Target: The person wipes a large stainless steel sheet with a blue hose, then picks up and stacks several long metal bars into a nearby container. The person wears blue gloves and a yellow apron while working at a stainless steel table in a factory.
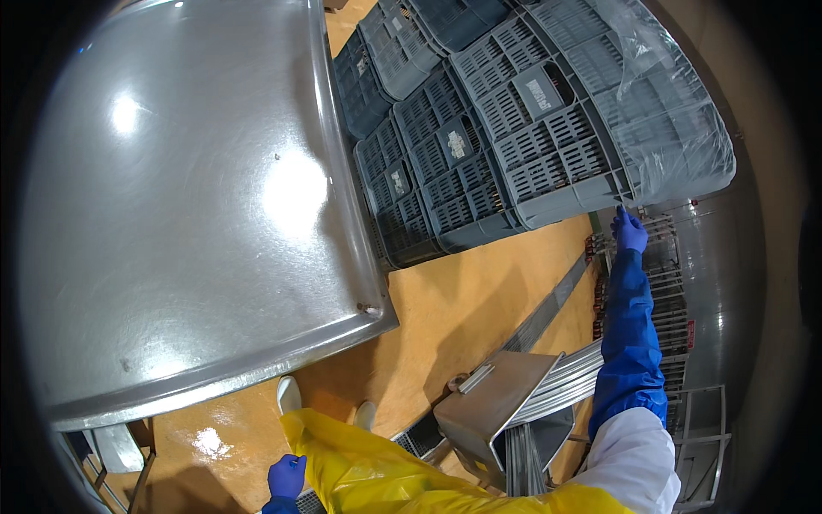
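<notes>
A tall stack of grey slatted plastic crates (488, 184) stands in front of me. Clear plastic film (664, 128) drapes over the top crate at its right side. My right hand (630, 230), in a purple-blue glove, reaches far out to the near corner of the top crate; its fingers are pressed together at the crate's edge, their tips partly hidden. Low by my yellow apron (368, 467), my left hand (287, 475) hangs in the same kind of glove, fingers curled in, with nothing visible in it.
A large shiny metal table (197, 223) fills the left side, its raised rim close to the crates. Below my right arm stands a metal bin (497, 398) with metal strips. Metal racks (664, 291) line the right. A floor drain (419, 437) crosses the orange floor (479, 300).
</notes>
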